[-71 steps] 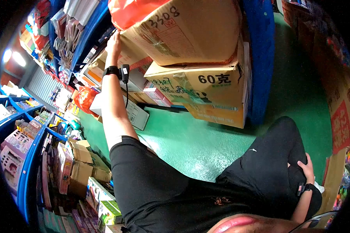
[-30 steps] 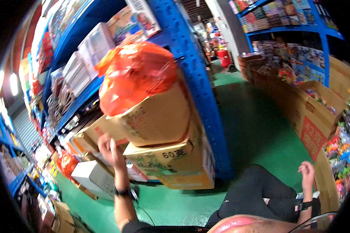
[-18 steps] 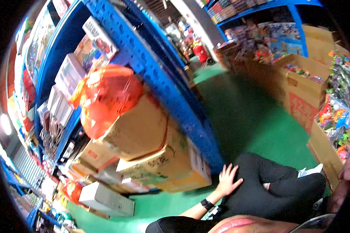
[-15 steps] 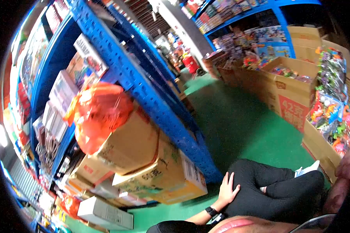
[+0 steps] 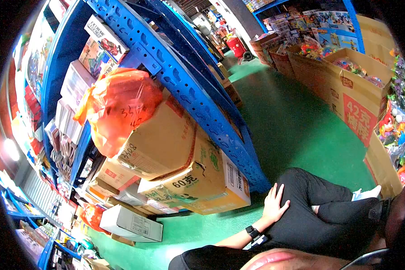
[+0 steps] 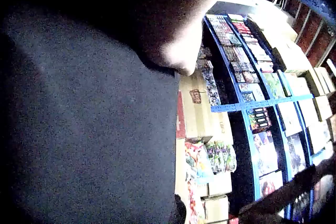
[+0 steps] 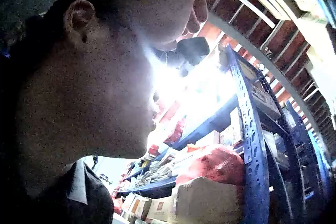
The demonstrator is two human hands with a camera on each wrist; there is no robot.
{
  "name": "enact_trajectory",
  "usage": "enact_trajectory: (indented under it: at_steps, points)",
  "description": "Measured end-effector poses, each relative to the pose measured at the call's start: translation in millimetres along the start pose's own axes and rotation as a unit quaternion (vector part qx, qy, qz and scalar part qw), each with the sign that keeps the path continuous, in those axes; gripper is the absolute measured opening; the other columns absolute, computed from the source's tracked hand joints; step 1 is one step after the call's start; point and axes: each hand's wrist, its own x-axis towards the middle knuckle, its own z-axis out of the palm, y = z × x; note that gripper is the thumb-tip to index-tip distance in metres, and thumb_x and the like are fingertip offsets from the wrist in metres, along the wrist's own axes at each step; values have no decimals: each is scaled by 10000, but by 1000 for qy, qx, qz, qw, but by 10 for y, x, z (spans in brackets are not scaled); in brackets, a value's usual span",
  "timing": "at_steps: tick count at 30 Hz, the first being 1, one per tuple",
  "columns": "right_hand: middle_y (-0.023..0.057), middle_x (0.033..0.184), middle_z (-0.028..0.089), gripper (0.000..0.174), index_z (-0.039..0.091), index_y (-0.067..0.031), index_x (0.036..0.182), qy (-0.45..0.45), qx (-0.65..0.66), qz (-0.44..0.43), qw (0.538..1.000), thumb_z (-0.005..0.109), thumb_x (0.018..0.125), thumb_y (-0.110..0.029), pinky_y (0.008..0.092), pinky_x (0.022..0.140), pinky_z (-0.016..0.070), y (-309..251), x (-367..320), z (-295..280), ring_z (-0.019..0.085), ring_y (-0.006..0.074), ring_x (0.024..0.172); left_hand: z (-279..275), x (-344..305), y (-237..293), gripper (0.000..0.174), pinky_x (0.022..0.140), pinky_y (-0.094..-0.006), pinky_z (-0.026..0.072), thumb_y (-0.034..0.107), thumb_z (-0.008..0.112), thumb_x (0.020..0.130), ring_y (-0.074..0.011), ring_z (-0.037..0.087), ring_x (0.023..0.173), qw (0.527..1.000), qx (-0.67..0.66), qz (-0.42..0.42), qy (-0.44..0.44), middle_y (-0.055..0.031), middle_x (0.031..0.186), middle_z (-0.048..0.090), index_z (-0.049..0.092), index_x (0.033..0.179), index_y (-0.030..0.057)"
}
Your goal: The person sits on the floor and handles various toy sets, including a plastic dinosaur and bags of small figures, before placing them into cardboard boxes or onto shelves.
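Note:
In the head view, the left hand (image 5: 275, 208) rests on the black trousers (image 5: 310, 225) near a knee, fingers straight and spread. The left wrist view shows part of this hand (image 6: 178, 50) over dark cloth (image 6: 94, 113). The right hand is raised close to the head, a dark blur at the right edge of the head view. In the right wrist view, this hand (image 7: 168, 3) is above the ear, its bent fingers near a dark device (image 7: 193, 50) before the face; whether they touch it is unclear.
Stacked cartons (image 5: 191, 189) stand beside a blue shelf post (image 5: 184, 90), with an orange-red bag (image 5: 121, 108) on top. A white box (image 5: 132, 223) lies on the green floor (image 5: 301, 126). Open cartons (image 5: 317, 76) of packaged goods line the aisle's right side.
The left hand has left the cartons and come down onto the trousers. The right hand has risen from the leg to the head. The head view has turned toward the aisle.

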Motion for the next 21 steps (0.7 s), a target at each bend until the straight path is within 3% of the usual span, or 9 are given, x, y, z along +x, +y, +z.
enact_trajectory:
  at_steps: [9, 17, 19, 21]
  points:
    - [212, 1010, 529, 512, 226, 13, 1398, 17, -9, 0, 1000, 473, 981, -151, 339, 470, 450, -11, 3, 135, 532, 241, 586, -64, 12, -1, 739, 1109, -480, 276, 384, 596, 877, -435, 308, 1356, 999, -50, 5, -6, -268, 1510, 236, 290, 1478, 83]
    - [204, 987, 532, 492, 241, 20, 1383, 31, -27, 1, 999, 466, 978, -142, 334, 474, 448, 94, -96, 158, 527, 233, 582, -69, 40, -11, 734, 1095, -486, 310, 361, 643, 848, -453, 367, 1311, 998, -52, 19, 16, -287, 1460, 319, 338, 1457, 86]
    - [202, 981, 533, 487, 244, 22, 1380, 17, -17, 1, 1000, 465, 977, -140, 333, 476, 448, 173, -129, 171, 526, 231, 581, -171, -14, 155, 713, 1078, -478, 336, 284, 650, 838, -454, 386, 1294, 996, -87, 5, 18, -295, 1449, 332, 349, 1442, 53]
    - [200, 975, 534, 482, 248, 24, 1376, 9, -29, -9, 999, 463, 977, -137, 331, 477, 447, 132, -240, 144, 524, 229, 580, 153, -107, 97, 691, 1080, -472, 347, 269, 669, 810, -462, 424, 1266, 995, -71, 20, 64, -307, 1440, 337, 413, 1409, 38]
